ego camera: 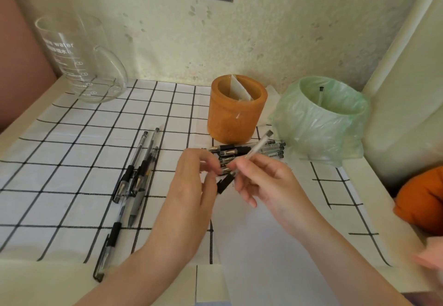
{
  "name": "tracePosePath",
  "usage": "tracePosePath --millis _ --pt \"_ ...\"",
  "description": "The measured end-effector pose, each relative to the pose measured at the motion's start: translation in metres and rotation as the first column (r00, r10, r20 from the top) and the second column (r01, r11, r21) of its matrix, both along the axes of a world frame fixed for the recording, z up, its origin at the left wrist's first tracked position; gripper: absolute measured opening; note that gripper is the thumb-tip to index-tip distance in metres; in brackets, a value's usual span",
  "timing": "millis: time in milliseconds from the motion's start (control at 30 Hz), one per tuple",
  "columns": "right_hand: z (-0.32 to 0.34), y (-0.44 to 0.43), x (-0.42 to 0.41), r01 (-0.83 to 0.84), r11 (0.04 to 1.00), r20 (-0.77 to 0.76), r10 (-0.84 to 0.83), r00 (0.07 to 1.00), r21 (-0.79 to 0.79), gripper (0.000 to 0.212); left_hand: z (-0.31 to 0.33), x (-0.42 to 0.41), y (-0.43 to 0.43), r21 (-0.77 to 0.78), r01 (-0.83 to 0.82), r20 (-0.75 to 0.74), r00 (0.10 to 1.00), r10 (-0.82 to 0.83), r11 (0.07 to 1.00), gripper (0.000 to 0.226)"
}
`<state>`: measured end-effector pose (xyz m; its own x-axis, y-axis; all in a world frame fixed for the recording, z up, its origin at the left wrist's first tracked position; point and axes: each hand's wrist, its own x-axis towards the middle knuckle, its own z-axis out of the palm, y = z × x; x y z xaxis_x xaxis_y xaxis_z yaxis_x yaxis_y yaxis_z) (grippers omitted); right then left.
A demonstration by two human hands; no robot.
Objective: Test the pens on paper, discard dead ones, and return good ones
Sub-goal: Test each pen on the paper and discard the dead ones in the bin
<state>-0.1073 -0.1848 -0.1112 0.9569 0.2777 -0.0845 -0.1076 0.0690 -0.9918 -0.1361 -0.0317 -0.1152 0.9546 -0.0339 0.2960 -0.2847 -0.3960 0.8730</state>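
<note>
Paper (263, 245): one white sheet lay on the near side of the orange holder (236, 118), under both forearms; any test marks on it were too faint to read
Right hand (261, 181): fingers pinched one white pen (257, 148), held aslant in the air just in front of the holder
Left hand (191, 185): fingers curled narrow beside the pen's black cap (225, 184); whether they gripped it I could not tell
Holder: one, with a folded white card inside and no pens seen in it
Bin (321, 133): one, lined with a green bag, just right of the holder; one pen (320, 94) stood in it
Pile (273, 148): about five or six pens, overlapping, just in front of the holder
Left group (140, 171): four or five pens on the checked cloth (72, 161), well left of the holder
Done, as I judged: one dead pen discarded; the left group perhaps tested
Left, as I judged: the pen in hand, the pile, and returning good ones to the holder
</note>
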Motion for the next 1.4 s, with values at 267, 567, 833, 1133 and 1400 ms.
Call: tracePosePath --millis 267,567,833,1133,1400 --pt "0.000 -0.004 -0.004 0.044 0.996 0.062 -0.039 0.997 -0.078 0.020 -0.003 -0.002 -0.003 0.022 0.167 -0.250 0.956 -0.156 0.986 0.019" --pt "0.004 -0.010 -0.004 0.027 1.000 0.050 -0.028 0.998 0.005 0.023 0.000 -0.002 -0.003 -0.016 0.180 -0.219 0.959 -0.179 0.984 0.024" --pt "0.017 -0.043 0.012 0.356 0.933 0.051 -0.358 0.932 0.052 0.017 -0.009 -0.004 -0.005 0.015 0.176 -0.339 0.927 -0.161 0.984 0.016" --pt "0.007 -0.065 0.025 0.437 0.896 0.033 -0.436 0.899 -0.083 0.012 -0.017 -0.006 -0.006 0.363 0.245 -0.189 0.964 -0.187 0.899 0.025" --pt "-0.015 -0.066 0.032 0.465 0.837 0.111 -0.454 0.884 -0.288 0.027 -0.024 -0.011 -0.005 0.579 0.315 -0.152 0.948 -0.279 0.752 0.059"
